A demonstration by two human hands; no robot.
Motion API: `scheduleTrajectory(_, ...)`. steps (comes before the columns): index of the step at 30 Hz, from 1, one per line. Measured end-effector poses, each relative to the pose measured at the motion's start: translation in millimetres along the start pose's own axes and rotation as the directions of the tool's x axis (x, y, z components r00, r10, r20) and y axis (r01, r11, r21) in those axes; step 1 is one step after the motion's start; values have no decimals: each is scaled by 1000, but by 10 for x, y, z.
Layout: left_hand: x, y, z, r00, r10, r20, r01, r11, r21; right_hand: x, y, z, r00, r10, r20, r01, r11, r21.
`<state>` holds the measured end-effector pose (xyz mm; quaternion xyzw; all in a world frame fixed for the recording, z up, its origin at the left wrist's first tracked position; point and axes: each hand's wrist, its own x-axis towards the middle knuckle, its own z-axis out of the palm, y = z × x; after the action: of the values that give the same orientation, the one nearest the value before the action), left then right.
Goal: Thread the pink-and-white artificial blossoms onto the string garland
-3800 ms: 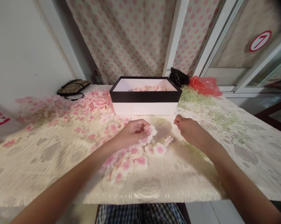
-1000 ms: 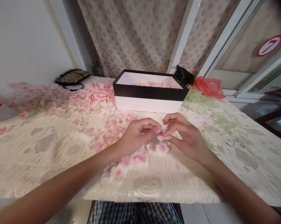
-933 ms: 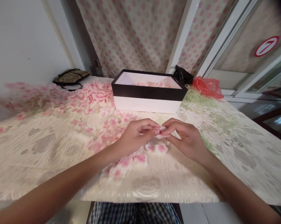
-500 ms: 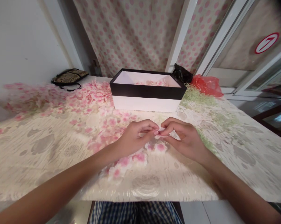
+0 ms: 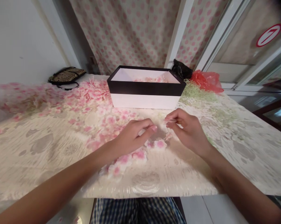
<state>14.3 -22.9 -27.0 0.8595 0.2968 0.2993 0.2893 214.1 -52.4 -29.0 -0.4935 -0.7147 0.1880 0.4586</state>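
Note:
My right hand [image 5: 189, 129] is raised over the table, its thumb and fingertips pinched on a thin pale pink artificial petal [image 5: 171, 120]. To its left, my left hand [image 5: 137, 133] has thumb and forefinger closed together. Whether anything small sits between those fingertips I cannot make out. White-and-pink artificial blossoms [image 5: 160, 144] lie on the cloth just under the gap between my hands. More blossoms [image 5: 124, 160] rest below my left wrist. A black-rimmed white box [image 5: 146, 101] stands upright beyond both hands, with pink petals [image 5: 152, 80] inside it.
Loose pink petals [image 5: 93, 90] spread over the left of the patterned tablecloth [image 5: 189, 183]. Right of the box lie green paper shreds [image 5: 198, 93], a red plastic bag [image 5: 208, 81] and a black bag [image 5: 182, 69]. A patterned pouch [image 5: 67, 76] sits at the back left.
My hands, which met at the fingertips, have come apart. The right one has moved up and slightly right with the petal; the left has stayed nearly in place.

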Motion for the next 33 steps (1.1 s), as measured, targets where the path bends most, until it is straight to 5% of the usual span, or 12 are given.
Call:
scheduleTrajectory(3,33,-9,-14,996,-11,87,2,996,93,13,29,-60,996,85,39,-87,994,59)
scheduleTrajectory(11,29,-143,76,924,255,285,-272,962,21,-8,-3,-58,989,90,116,-84,995,-54)
scheduleTrajectory(17,50,-123,56,953,151,264,-152,988,-14,-8,6,-25,998,59,28,-57,996,-71)
scheduleTrajectory(21,67,-55,10,989,67,134,-35,974,-226,11,-34,-78,994,95,-53,-83,977,196)
scheduleTrajectory(25,72,11,-30,998,-52,44,65,919,-388,23,-49,-178,990,113,84,-139,874,467)
scheduleTrajectory(28,63,42,-46,994,-100,35,104,865,-491,27,-57,-215,964,5,264,-148,839,523)
scheduleTrajectory(33,27,75,-52,996,-25,87,66,855,-514,26,-94,-160,912,-137,388,-122,811,572)
